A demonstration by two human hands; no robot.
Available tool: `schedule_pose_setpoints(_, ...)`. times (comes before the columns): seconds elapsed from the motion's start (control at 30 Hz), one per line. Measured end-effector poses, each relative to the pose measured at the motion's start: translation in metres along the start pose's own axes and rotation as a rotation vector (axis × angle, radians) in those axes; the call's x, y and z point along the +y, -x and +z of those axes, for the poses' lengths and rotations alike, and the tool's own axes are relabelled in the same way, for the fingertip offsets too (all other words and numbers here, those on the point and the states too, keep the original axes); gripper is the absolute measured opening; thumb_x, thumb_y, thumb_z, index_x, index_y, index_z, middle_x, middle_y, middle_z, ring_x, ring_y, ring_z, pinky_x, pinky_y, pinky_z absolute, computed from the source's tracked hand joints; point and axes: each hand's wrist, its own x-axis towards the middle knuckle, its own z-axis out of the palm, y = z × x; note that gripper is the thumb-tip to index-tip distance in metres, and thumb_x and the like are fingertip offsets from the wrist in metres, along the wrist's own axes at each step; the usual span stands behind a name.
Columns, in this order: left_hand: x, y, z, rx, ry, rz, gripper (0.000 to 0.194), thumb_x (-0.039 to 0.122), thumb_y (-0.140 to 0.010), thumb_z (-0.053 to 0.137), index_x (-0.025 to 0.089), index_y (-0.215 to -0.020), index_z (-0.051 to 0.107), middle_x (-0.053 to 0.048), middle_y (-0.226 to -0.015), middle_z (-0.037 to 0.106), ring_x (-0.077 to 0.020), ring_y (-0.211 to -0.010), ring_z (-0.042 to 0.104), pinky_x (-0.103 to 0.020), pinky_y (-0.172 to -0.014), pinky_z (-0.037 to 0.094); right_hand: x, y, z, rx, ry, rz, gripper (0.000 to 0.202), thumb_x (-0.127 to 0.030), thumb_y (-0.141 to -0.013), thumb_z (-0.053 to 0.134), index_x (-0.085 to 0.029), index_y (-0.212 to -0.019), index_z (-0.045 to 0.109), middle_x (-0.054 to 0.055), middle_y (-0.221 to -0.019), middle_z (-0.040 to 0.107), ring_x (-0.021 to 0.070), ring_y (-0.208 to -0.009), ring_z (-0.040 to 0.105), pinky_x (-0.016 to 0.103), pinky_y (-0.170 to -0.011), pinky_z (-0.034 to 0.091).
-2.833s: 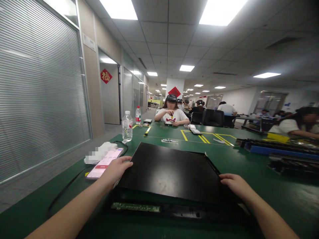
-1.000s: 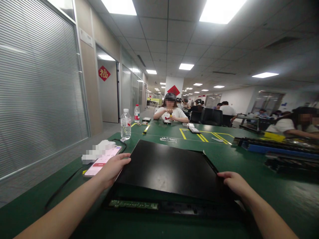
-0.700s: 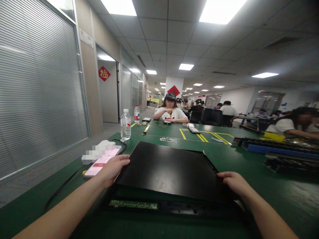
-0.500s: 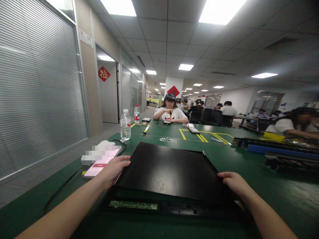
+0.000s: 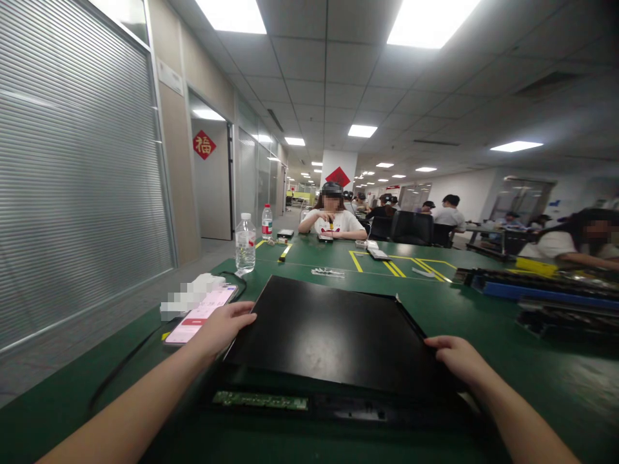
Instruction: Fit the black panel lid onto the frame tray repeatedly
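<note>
A large flat black panel (image 5: 324,332) lies in front of me over the green table. My left hand (image 5: 232,325) grips its left edge, thumb and fingers at the rim. At the right edge, my right hand (image 5: 452,354) pinches the same panel between thumb and fingers. Below the panel's near edge shows a dark strip (image 5: 358,410) that bears a green circuit board (image 5: 261,400). The fingers beneath the panel are hidden on both sides.
A lit phone (image 5: 200,314) lies left of the panel on the green table (image 5: 483,309), near a cable. Beyond are a clear water bottle (image 5: 245,245) and a red-capped bottle (image 5: 267,222). Dark frames (image 5: 570,290) are stacked at right. A person (image 5: 333,222) sits opposite.
Both hands still hold the panel in nearly the same place. The whole view has shifted very slightly. A person in the far background sits a little more to the right.
</note>
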Motion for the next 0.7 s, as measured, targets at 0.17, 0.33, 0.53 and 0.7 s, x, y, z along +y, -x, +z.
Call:
schedule_pose_setpoints(0.17,-0.004,-0.004,-0.005,-0.031,-0.324,0.135,0.031,0.029,-0.064,0.057,0.015,-0.09,0.067,-0.006,-0.088,0.07,-0.0264,-0.09,0.062,-0.036,-0.084,0.042,-0.009,0.007,-0.003,-0.006,0.002,0.022,0.042,-0.002,-0.052,0.043,-0.014,-0.082,0.07,0.008,-0.089,0.071,0.0177,-0.082,0.065,0.024,-0.077,0.046)
schedule_pose_setpoints(0.33,-0.009,-0.008,-0.007,0.005,-0.534,0.22,0.02,0.026,-0.064,0.054,0.018,-0.076,0.068,-0.005,-0.097,0.067,-0.0273,-0.104,0.055,-0.035,-0.092,0.036,-0.01,0.007,-0.004,-0.044,-0.023,0.026,0.043,-0.002,-0.053,0.042,-0.014,-0.083,0.07,0.007,-0.084,0.071,0.0171,-0.077,0.065,0.022,-0.071,0.047)
schedule_pose_setpoints(0.53,-0.02,-0.017,-0.01,0.059,-0.612,0.206,0.022,0.025,-0.062,0.056,0.018,-0.079,0.069,-0.009,-0.117,0.059,-0.0269,-0.117,0.046,-0.034,-0.098,0.03,-0.003,0.0,-0.003,-0.052,-0.045,0.001,0.039,-0.003,-0.054,0.043,-0.015,-0.08,0.07,0.005,-0.082,0.072,0.0166,-0.075,0.065,0.022,-0.07,0.047)
schedule_pose_setpoints(0.7,-0.023,-0.02,-0.009,0.081,-0.692,0.19,0.03,0.026,-0.063,0.057,0.013,-0.088,0.068,-0.015,-0.123,0.054,-0.0267,-0.117,0.046,-0.033,-0.098,0.03,-0.007,0.003,-0.003,-0.061,-0.077,0.032,0.039,-0.002,-0.052,0.042,-0.015,-0.077,0.07,0.006,-0.081,0.071,0.0168,-0.075,0.066,0.022,-0.069,0.047)
